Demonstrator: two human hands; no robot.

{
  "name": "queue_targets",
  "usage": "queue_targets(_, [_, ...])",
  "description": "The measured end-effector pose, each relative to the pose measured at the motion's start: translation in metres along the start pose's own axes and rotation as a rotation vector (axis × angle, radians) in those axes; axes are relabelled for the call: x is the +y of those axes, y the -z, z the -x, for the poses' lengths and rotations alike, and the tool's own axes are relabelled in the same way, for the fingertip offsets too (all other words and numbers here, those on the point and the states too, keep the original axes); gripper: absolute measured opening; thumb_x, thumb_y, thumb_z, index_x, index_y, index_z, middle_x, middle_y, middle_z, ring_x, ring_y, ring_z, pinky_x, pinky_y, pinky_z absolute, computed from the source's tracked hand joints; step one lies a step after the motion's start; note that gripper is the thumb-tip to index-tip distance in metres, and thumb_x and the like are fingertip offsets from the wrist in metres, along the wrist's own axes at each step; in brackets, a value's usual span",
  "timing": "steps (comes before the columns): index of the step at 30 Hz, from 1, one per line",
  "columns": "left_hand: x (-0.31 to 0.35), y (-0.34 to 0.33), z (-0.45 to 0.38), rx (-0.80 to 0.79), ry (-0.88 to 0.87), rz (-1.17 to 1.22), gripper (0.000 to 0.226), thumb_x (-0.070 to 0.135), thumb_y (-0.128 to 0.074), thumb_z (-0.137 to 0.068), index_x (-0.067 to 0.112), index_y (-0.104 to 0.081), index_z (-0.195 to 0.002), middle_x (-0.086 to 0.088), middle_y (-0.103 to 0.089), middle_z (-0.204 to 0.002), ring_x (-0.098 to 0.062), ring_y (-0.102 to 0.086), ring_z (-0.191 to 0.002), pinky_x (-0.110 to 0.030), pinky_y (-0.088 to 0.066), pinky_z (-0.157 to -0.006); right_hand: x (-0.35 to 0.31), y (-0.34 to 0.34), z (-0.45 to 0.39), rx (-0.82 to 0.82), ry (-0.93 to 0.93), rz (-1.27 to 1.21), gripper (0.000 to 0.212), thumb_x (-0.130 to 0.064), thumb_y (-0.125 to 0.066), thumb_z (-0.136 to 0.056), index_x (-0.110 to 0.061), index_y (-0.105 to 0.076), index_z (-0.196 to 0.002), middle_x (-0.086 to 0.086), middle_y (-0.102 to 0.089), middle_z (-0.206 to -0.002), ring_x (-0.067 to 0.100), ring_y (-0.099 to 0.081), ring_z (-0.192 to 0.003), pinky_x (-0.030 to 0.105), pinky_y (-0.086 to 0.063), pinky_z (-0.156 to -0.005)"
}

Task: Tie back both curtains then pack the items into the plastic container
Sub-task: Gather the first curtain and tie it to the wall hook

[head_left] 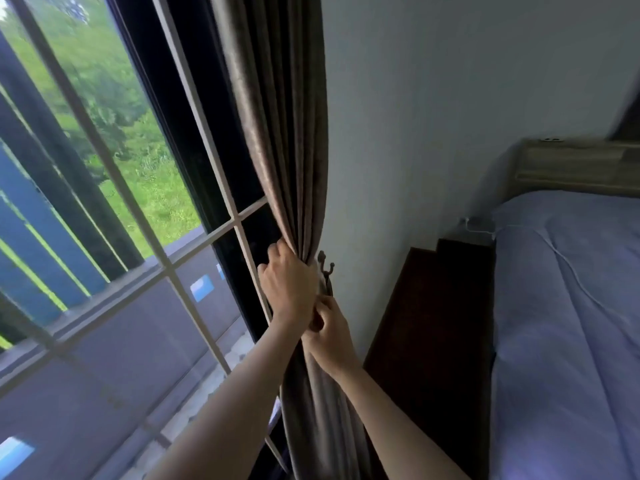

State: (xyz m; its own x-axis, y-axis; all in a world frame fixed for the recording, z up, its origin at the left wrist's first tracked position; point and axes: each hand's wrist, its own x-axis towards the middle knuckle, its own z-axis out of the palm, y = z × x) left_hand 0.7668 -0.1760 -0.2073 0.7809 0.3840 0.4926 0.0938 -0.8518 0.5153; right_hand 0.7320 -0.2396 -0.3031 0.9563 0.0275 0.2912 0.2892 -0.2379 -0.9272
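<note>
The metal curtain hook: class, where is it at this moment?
In the head view, the metal hook sits on the white wall, just right of the gathered curtain, directly above the right hand and beside the left hand.

Grey-brown curtain [284, 133] hung in long vertical pleats at right edge of window, drawn aside and gathered into tight bunch at mid-height beside white wall. Below gather, fabric fell loosely in folds out of frame. Dark metal tieback hook [325, 271] sat on wall, just beside gathered part.
</note>
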Motion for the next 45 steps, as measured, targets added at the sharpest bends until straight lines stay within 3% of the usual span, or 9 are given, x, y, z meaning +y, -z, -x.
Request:
queue_targets(4, [-0.008,0.002,-0.004,0.038,0.0,0.07,0.029,0.023,-0.062,-0.079,0.005,-0.06,-0.101,-0.009,-0.061,-0.096,-0.033,-0.058,-0.084,-0.043,-0.048,-0.079,0.03,0.016,-0.01,-0.165,-0.085,-0.224,0.037,-0.016,-0.048,-0.086,-0.021,-0.069,-0.116,-0.011,-0.067,-0.112,0.0,-0.061,-0.104,0.018,-0.047,-0.089])
queue_targets(10, [-0.007,-0.005,-0.002,0.023,0.022,0.146,0.014,0.024,-0.064,-0.077,0.012,-0.057,-0.082,0.006,-0.052,-0.084,-0.024,-0.056,-0.075,-0.045,-0.053,-0.072,0.097,0.025,-0.056,0.02,-0.31,0.031,0.027,-0.025,-0.042,-0.09,-0.022,-0.068,-0.099,-0.001,-0.064,-0.092,0.016,-0.06,-0.088,0.037,-0.048,-0.083])
queue_targets(13, [-0.003,-0.009,0.001,0.039,0.055,0.16,0.012,0.022,-0.063,-0.076,0.013,-0.055,-0.077,0.007,-0.051,-0.082,-0.021,-0.055,-0.074,-0.042,-0.053,-0.069,0.112,0.02,-0.095,-0.023,-0.357,0.093,0.033,-0.017,-0.053,-0.091,-0.004,-0.059,-0.122,0.014,-0.061,-0.12,0.028,-0.057,-0.112,0.041,-0.045,-0.097])
queue_targets(17, [0.003,-0.013,0.003,0.072,0.088,0.16,0.013,0.018,-0.066,-0.074,0.011,-0.055,-0.075,0.01,-0.048,-0.078,-0.016,-0.052,-0.07,-0.037,-0.051,-0.063,0.128,0.004,-0.139,-0.153,-0.376,0.12,0.063,-0.025,-0.06,-0.092,-0.011,-0.034,-0.147,0.007,-0.039,-0.149,0.024,-0.039,-0.137,0.032,-0.031,-0.11])
queue_targets(21, [0.002,-0.015,-0.002,0.102,0.119,0.135,0.013,0.017,-0.067,-0.074,0.009,-0.056,-0.076,0.012,-0.045,-0.077,-0.019,-0.052,-0.071,-0.039,-0.051,-0.065,0.145,-0.015,-0.159,-0.221,-0.432,0.018,0.058,-0.024,-0.061,-0.087,-0.021,-0.035,-0.14,0.005,-0.06,-0.127,0.026,-0.061,-0.107,0.041,-0.051,-0.092])
queue_targets(29, [-0.012,-0.017,-0.012,0.115,0.132,0.137,0.014,0.017,-0.067,-0.074,0.008,-0.062,-0.084,0.007,-0.051,-0.085,-0.023,-0.055,-0.076,-0.042,-0.054,-0.069,0.165,0.008,-0.12,-0.072,-0.171,0.311,0.013,-0.036,-0.052,-0.095,-0.025,-0.046,-0.093,-0.008,-0.058,-0.071,0.012,-0.057,-0.063,0.034,-0.049,-0.057])
queue_targets(35, [-0.008,-0.019,-0.016,0.101,0.098,0.173,0.023,0.021,-0.067,-0.075,0.008,-0.063,-0.093,0.003,-0.056,-0.096,-0.022,-0.057,-0.083,-0.039,-0.055,-0.075,0.149,0.073,-0.08,-0.163,-0.183,0.432,0.025,-0.043,-0.057,-0.092,-0.021,-0.057,-0.08,-0.006,-0.061,-0.066,0.011,-0.06,-0.059,0.04,-0.055,-0.06])
queue_targets(41, [0.003,-0.014,-0.016,0.04,0.057,0.211,0.019,0.02,-0.068,-0.079,0.009,-0.059,-0.092,0.007,-0.049,-0.086,-0.014,-0.053,-0.075,-0.026,-0.048,-0.069,0.096,0.104,-0.035,-0.139,-0.138,0.483,0.012,-0.03,-0.064,-0.091,-0.018,-0.062,-0.089,-0.01,-0.062,-0.071,0.002,-0.062,-0.062,0.022,-0.054,-0.059])
queue_targets(45, [0.003,-0.014,-0.017,-0.027,0.044,0.252,0.018,0.022,-0.067,-0.079,0.011,-0.057,-0.089,0.005,-0.052,-0.087,-0.021,-0.058,-0.08,-0.036,-0.055,-0.074,0.053,0.091,-0.017,-0.043,-0.051,0.385,0.009,-0.028,-0.064,-0.091,-0.021,-0.062,-0.085,-0.01,-0.062,-0.073,0.002,-0.06,-0.068,0.018,-0.049,-0.064])
